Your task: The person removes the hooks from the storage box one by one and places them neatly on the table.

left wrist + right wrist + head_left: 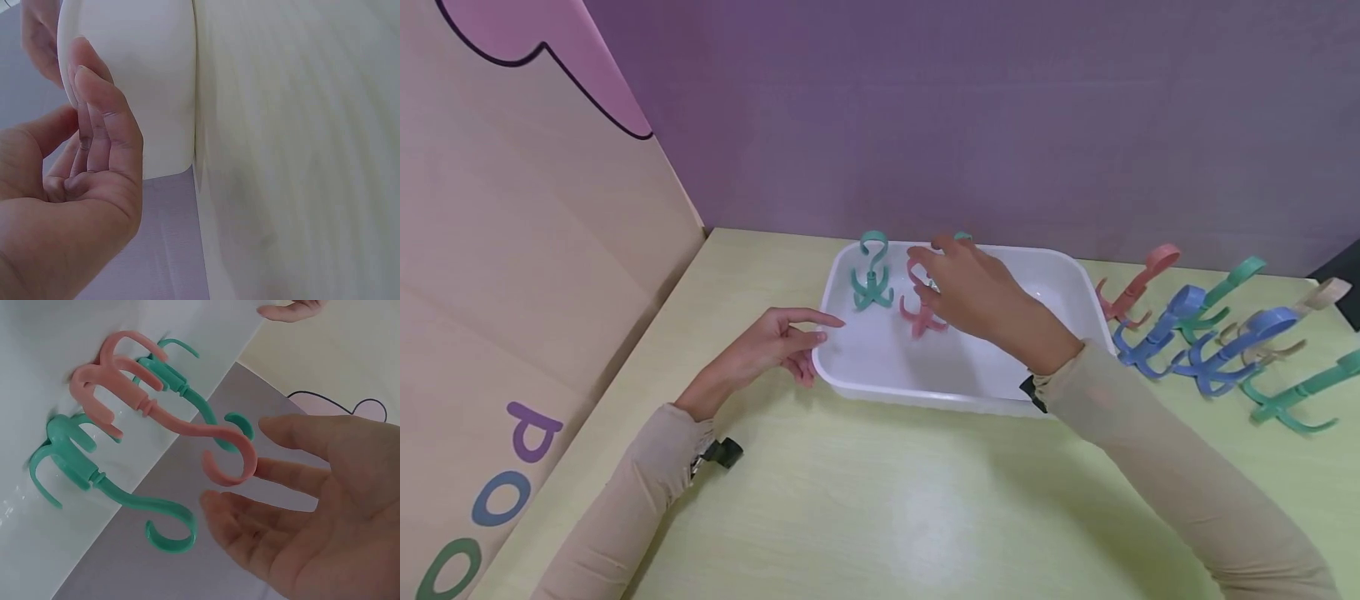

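1. The pink hook piece (148, 407) stands on its bent prongs inside the white tray (925, 396), between two green hook pieces (81, 462) (181, 387).
2. The right hand (981, 292) is at its curved top. The fingers are spread, the thumb apart from the others; whether a fingertip touches the curve, I cannot tell.
3. The left hand (767, 346) is at the tray's left edge, index finger extended over the rim, other fingers bent lower outside. I cannot tell whether they pinch it.
4. On the table (880, 492), right of the tray, stand six more pieces: one pink, two blue, two green, one beige.
5. On the pale left wall (535, 275), sideways letters can be read: a purple "p" or "d" (523, 446), a blue "o" (480, 504) and a green "o" (473, 557).
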A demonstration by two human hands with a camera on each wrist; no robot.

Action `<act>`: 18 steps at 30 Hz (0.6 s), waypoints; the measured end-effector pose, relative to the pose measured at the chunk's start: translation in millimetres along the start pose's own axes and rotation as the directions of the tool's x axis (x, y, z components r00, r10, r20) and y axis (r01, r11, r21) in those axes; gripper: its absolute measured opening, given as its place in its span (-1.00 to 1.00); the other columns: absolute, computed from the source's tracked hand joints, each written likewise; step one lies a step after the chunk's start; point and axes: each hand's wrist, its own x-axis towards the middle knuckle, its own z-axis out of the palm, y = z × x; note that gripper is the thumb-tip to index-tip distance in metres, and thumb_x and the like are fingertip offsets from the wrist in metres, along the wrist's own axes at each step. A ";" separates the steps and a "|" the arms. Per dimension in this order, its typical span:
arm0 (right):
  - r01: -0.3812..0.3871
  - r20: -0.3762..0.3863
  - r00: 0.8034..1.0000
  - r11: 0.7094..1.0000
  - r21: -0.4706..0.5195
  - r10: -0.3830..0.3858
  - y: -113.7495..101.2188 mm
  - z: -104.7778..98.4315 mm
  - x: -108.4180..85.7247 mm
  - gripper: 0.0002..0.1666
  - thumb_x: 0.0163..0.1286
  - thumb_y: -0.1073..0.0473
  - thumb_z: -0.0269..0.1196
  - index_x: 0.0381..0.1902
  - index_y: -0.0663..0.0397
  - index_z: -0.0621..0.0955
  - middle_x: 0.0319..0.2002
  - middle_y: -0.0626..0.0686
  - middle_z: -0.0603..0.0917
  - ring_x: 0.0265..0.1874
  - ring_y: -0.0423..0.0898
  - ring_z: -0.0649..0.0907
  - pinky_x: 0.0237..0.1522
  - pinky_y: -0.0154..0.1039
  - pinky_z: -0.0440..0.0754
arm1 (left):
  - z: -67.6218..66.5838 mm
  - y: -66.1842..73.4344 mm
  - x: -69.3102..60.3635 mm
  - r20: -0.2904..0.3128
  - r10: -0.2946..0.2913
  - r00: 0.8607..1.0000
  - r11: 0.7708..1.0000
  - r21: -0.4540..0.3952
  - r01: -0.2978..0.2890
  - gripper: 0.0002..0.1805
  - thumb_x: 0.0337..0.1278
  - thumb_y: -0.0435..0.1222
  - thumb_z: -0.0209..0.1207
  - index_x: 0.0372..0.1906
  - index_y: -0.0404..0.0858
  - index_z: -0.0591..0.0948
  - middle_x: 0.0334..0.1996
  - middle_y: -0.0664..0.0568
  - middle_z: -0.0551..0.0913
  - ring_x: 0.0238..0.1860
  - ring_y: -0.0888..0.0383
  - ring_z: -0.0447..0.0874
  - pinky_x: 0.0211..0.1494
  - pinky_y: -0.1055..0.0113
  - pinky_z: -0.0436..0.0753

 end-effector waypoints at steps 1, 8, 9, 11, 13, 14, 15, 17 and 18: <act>0.001 -0.002 1.000 1.000 0.007 -0.001 -0.6 1.0 0.3 -0.55 0.53 0.20 0.23 0.32 0.18 0.56 0.11 0.31 0.62 -0.06 0.19 0.67 -0.20 0.05 0.76 | 0.1 -0.1 -0.1 0.002 -0.001 1.000 1.000 -0.003 0.001 -0.56 0.50 -0.41 0.15 0.38 -0.36 0.54 -0.59 -0.14 0.72 -0.57 0.04 0.77 -0.38 0.19 0.80; 0.057 -0.058 0.997 0.996 0.061 -0.054 -2.6 5.2 4.3 -0.74 0.52 0.30 0.21 0.07 0.32 0.66 -0.23 0.24 0.71 -0.32 0.08 0.68 -0.30 -0.07 0.73 | -0.4 1.1 -1.3 0.000 0.000 1.000 1.000 -0.005 0.000 -0.57 0.50 -0.42 0.14 0.38 -0.36 0.54 -0.60 -0.13 0.72 -0.58 0.05 0.77 -0.39 0.21 0.79; 0.063 -0.059 0.997 0.996 0.064 -0.059 -2.7 5.5 5.2 -0.75 0.50 0.32 0.22 0.06 0.34 0.66 -0.24 0.24 0.72 -0.33 0.08 0.68 -0.30 -0.08 0.73 | -0.4 1.1 -1.4 0.000 0.001 1.000 1.000 -0.006 -0.001 -0.57 0.50 -0.42 0.14 0.39 -0.36 0.54 -0.60 -0.13 0.72 -0.58 0.05 0.77 -0.39 0.21 0.79; 0.062 -0.056 0.997 0.995 0.077 -0.058 -2.9 5.8 7.2 -0.76 0.48 0.36 0.21 0.04 0.35 0.67 -0.26 0.25 0.74 -0.35 0.07 0.68 -0.30 -0.11 0.72 | -0.7 0.4 -1.1 -0.001 0.000 1.000 1.000 -0.009 0.000 -0.56 0.50 -0.41 0.14 0.39 -0.36 0.54 -0.60 -0.13 0.72 -0.58 0.05 0.77 -0.39 0.22 0.79; 0.055 -0.052 0.997 0.992 0.111 -0.050 -2.6 5.9 8.9 -0.77 0.47 0.38 0.22 0.01 0.34 0.68 -0.25 0.24 0.77 -0.31 0.08 0.72 -0.26 -0.12 0.71 | -0.8 0.0 -1.1 -0.002 0.001 1.000 1.000 -0.012 -0.001 -0.56 0.50 -0.40 0.15 0.38 -0.36 0.54 -0.60 -0.12 0.71 -0.58 0.05 0.76 -0.40 0.22 0.79; 0.050 -0.049 0.998 0.990 0.134 -0.044 -2.4 5.9 9.4 -0.79 0.46 0.38 0.22 -0.01 0.34 0.68 -0.25 0.23 0.78 -0.28 0.09 0.74 -0.24 -0.12 0.71 | -0.8 -0.2 -1.1 -0.002 0.002 1.000 1.000 -0.011 -0.002 -0.57 0.50 -0.40 0.16 0.38 -0.36 0.54 -0.60 -0.12 0.71 -0.58 0.05 0.76 -0.40 0.22 0.79; 0.044 -0.046 0.998 0.986 0.158 -0.037 -1.9 6.0 10.1 -0.80 0.46 0.39 0.21 -0.03 0.33 0.68 -0.26 0.21 0.80 -0.24 0.10 0.76 -0.22 -0.11 0.70 | -0.7 -0.3 -1.0 -0.003 0.003 1.000 1.000 -0.011 -0.003 -0.57 0.50 -0.39 0.16 0.38 -0.35 0.55 -0.59 -0.12 0.71 -0.58 0.05 0.76 -0.40 0.22 0.79; 0.037 -0.045 0.999 0.979 0.202 -0.028 -1.2 6.2 10.8 -0.83 0.48 0.38 0.20 -0.08 0.31 0.69 -0.28 0.17 0.81 -0.17 0.11 0.78 -0.17 -0.08 0.69 | -0.6 -0.3 -1.0 -0.002 0.004 1.000 1.000 -0.010 -0.004 -0.57 0.49 -0.39 0.17 0.38 -0.34 0.55 -0.59 -0.13 0.71 -0.58 0.05 0.76 -0.40 0.22 0.79; 0.034 -0.044 0.999 0.975 0.218 -0.025 -0.8 6.5 10.9 -0.84 0.48 0.37 0.19 -0.09 0.30 0.68 -0.30 0.15 0.82 -0.14 0.10 0.79 -0.15 -0.07 0.68 | -0.7 -0.3 -1.0 -0.003 0.004 1.000 1.000 -0.009 -0.004 -0.57 0.49 -0.39 0.17 0.37 -0.34 0.56 -0.59 -0.13 0.71 -0.58 0.05 0.76 -0.40 0.22 0.79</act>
